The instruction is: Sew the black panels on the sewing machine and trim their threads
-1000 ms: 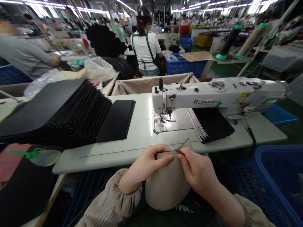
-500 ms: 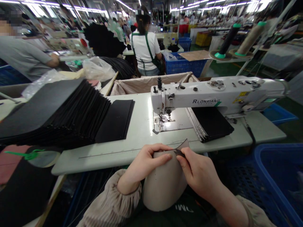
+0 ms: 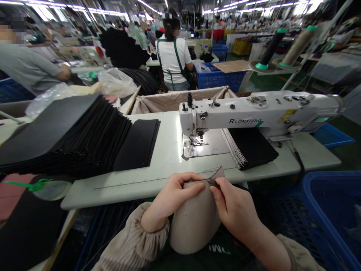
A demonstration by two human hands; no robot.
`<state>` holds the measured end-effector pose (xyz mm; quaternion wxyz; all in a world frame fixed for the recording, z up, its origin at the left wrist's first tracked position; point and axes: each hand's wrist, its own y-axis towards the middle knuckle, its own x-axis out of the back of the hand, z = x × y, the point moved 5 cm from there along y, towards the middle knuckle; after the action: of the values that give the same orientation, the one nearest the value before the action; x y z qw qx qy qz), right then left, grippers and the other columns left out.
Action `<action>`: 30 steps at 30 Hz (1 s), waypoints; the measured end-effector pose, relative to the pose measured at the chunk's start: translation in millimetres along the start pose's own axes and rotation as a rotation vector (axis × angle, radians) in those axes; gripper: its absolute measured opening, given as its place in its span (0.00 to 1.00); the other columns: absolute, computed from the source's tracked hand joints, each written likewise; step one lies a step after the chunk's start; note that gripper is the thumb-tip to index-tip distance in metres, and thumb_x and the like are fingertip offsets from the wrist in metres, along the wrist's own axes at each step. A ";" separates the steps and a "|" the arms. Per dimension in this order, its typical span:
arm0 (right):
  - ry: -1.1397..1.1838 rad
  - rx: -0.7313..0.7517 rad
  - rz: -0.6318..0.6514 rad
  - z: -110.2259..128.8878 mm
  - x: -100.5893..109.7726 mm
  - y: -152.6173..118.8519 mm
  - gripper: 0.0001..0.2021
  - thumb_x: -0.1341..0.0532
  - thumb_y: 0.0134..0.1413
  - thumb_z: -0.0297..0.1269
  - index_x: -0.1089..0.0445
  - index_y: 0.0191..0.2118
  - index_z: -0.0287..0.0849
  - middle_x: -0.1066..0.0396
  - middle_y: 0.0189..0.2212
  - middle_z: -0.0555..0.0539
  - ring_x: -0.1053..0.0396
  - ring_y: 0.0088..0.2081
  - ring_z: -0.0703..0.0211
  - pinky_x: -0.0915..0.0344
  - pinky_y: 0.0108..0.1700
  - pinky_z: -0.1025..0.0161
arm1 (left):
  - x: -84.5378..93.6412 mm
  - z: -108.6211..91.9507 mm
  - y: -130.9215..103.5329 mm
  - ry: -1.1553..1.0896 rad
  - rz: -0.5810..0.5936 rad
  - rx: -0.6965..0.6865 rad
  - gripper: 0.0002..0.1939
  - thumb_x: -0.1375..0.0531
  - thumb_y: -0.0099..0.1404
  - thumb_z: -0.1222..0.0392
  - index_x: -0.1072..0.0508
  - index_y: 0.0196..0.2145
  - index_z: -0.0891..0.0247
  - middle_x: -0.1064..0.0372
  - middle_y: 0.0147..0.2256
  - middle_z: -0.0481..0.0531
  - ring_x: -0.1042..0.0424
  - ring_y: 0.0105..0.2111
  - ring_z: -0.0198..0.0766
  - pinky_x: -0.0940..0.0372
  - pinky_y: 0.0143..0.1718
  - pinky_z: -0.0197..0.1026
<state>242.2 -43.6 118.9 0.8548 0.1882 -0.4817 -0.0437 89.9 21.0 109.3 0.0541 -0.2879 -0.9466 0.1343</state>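
My left hand [image 3: 180, 194] is closed on the top edge of a beige panel [image 3: 194, 226], thumb on the near face and fingers behind it. The panel bends in a curve over my lap, and a thin corner of it sticks up between my hands. My right hand [image 3: 237, 205] pinches a small dark pointed thing [image 3: 213, 183] against that same edge; most of it is hidden in the fingers, so its kind is unclear. Beyond both hands stands a white sewing machine [image 3: 245, 113], its needle area apart from the panel.
Left on the pale table [image 3: 166, 165] lie a tall fanned stack of black panels [image 3: 93, 139] and a smaller black pile [image 3: 138, 145]. Another stack [image 3: 251, 146] sits under the machine arm. A blue bin [image 3: 318, 180] stands at right. A person in white [image 3: 173, 56] sits ahead.
My right hand and forearm have shifted very slightly, with the dark pointed thing still at the panel's edge. The left hand keeps its hold; little else differs.
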 end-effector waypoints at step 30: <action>0.017 0.033 0.003 -4.4 2.4 12.8 0.09 0.50 0.68 0.38 0.37 0.38 0.42 0.35 0.25 0.52 0.35 0.25 0.62 0.49 0.28 0.64 | 13.9 -19.8 -7.7 0.375 -0.047 -0.177 0.12 0.44 0.69 0.54 0.27 0.47 0.60 0.26 0.38 0.49 0.30 0.38 0.38 0.37 0.39 0.37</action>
<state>245.8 -31.1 123.5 0.8558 0.2018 -0.4752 -0.0330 77.9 27.1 130.9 0.2071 -0.2895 -0.9345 -0.0065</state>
